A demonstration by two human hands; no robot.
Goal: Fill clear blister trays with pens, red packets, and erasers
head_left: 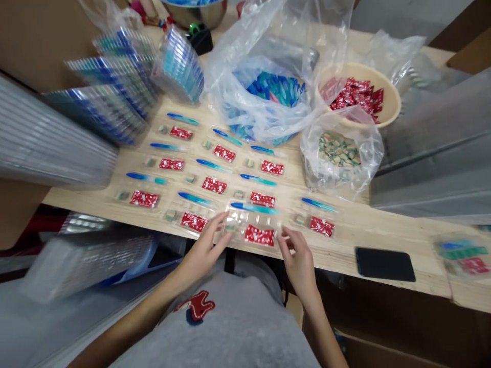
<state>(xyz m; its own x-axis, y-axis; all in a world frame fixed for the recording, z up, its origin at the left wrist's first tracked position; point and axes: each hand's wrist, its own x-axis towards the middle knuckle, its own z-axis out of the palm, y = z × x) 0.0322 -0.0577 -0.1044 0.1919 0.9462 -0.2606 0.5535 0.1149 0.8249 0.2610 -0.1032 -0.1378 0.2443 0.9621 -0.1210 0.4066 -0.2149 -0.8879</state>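
A person's left hand [203, 250] and right hand [297, 258] meet at a clear blister tray [253, 225], which lies flat just in from the front edge of a pale wooden table [383, 230]. The left fingers [218, 227] stretch forward, their tips at the tray's left side. The right fingers [286, 237] curl inward at its right side. Blur leaves it impossible to tell whether either hand grips the tray.

The tray holds a blue-and-teal stick [253, 208], a red sachet [260, 235] and a tan packet [230, 227]. Nine matching sets lie beside it in loose rows across the middle of the table.

Toward the back edge, a plastic bag [226, 102] holds more blue-and-teal sticks, a tan bowl [391, 99] holds more red sachets, and a smaller bag [368, 153] holds more tan packets. Tall stacks of trays [115, 87] rise at the back left. A black phone [385, 264] lies near the front edge, right of the hands, and another filled tray [460, 258] sits at the right end. The person's grey shirt [238, 322] fills the foreground.
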